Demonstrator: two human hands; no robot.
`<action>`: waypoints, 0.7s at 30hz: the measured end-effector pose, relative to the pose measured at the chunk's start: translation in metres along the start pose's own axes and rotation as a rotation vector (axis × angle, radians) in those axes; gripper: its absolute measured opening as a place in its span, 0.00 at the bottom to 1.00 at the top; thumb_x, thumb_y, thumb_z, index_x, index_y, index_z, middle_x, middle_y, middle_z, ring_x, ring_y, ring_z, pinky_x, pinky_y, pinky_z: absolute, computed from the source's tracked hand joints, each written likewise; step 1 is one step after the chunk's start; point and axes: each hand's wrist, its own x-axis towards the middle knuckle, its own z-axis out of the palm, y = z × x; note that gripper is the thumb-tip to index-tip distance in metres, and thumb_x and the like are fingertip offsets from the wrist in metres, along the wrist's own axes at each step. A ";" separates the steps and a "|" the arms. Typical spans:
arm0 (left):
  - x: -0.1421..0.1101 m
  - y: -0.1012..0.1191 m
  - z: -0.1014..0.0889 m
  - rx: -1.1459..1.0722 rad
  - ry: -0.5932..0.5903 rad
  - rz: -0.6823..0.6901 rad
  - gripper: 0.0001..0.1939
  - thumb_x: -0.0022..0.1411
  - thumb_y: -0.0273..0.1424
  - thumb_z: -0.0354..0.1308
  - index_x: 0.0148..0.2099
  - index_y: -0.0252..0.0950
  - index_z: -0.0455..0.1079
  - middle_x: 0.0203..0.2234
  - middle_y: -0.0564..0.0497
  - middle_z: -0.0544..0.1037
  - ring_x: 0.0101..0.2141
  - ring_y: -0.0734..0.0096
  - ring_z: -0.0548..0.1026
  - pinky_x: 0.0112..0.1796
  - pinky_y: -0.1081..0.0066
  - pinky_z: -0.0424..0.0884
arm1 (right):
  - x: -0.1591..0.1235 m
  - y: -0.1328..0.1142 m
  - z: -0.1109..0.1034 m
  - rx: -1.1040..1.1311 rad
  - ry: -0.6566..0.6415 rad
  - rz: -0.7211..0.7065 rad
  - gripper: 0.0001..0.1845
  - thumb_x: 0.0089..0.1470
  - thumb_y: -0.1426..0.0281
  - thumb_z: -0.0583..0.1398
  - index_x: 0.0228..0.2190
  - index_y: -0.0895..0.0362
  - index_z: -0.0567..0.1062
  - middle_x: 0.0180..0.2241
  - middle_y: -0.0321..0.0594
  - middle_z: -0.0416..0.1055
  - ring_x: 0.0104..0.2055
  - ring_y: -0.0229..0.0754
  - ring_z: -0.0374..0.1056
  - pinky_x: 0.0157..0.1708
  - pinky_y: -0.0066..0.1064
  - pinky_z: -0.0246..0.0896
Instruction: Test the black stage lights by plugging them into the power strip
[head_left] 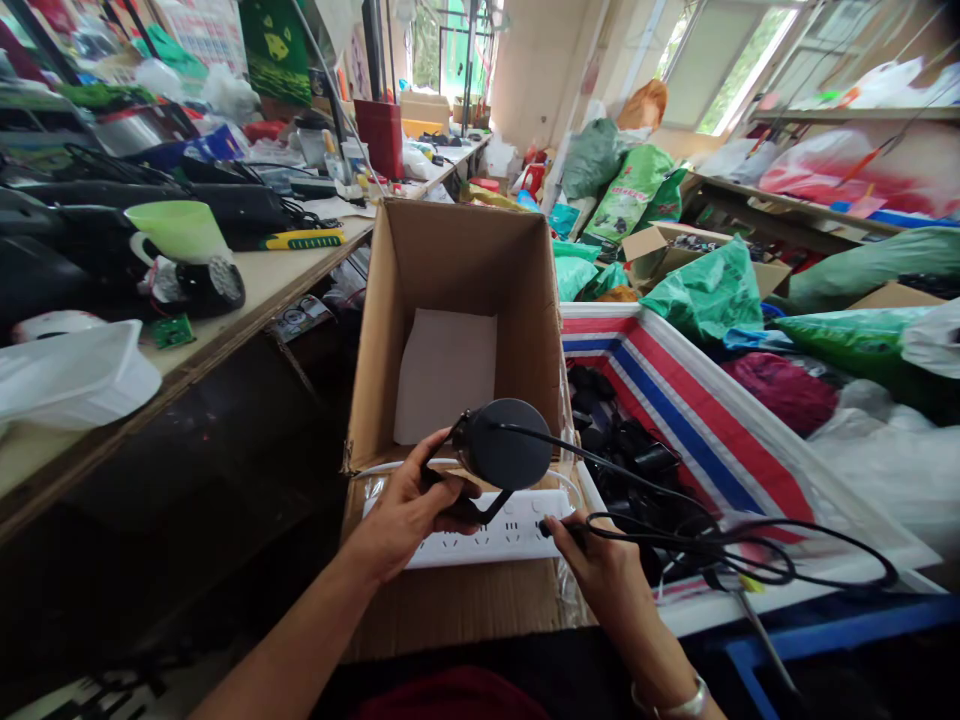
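My left hand (pixel 409 510) is closed around the bracket of a small round black lamp (pixel 504 445), holding it just above a white power strip (pixel 491 528). My right hand (pixel 600 560) pinches the black plug at the end of the lamp's cable (pixel 742 545), with the plug tip at the strip's sockets. The strip lies on the near flap of an open cardboard box (pixel 465 260) that has a white sheet (pixel 446 372) inside. The cable loops off to the right over a striped bag.
A long workbench (pixel 247 300) at left carries a green funnel (pixel 178 230), black lamps, tools and a white plastic bag. A red, white and blue striped woven bag (pixel 697 410) at right holds several black parts. Green sacks and cardboard boxes fill the right side.
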 end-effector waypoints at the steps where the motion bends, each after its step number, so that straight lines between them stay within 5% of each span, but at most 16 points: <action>1: 0.000 0.000 0.000 -0.003 0.003 -0.006 0.38 0.55 0.31 0.65 0.63 0.36 0.49 0.29 0.49 0.79 0.29 0.66 0.77 0.29 0.65 0.78 | -0.001 0.000 0.002 -0.017 -0.008 -0.005 0.18 0.60 0.58 0.54 0.26 0.57 0.72 0.23 0.39 0.69 0.27 0.40 0.68 0.29 0.30 0.58; 14: 0.007 -0.020 -0.007 -0.076 -0.071 -0.019 0.42 0.50 0.38 0.70 0.63 0.40 0.54 0.28 0.53 0.75 0.26 0.68 0.76 0.29 0.65 0.76 | -0.012 0.009 0.040 -0.137 0.111 -0.030 0.22 0.62 0.56 0.49 0.25 0.55 0.71 0.25 0.40 0.70 0.22 0.38 0.68 0.20 0.26 0.61; 21: 0.004 -0.025 -0.014 0.053 -0.061 0.043 0.37 0.53 0.39 0.67 0.62 0.40 0.58 0.24 0.56 0.70 0.23 0.75 0.71 0.25 0.76 0.69 | -0.016 0.020 0.056 -0.217 0.218 -0.003 0.29 0.62 0.51 0.40 0.25 0.52 0.71 0.29 0.41 0.72 0.24 0.40 0.71 0.20 0.27 0.64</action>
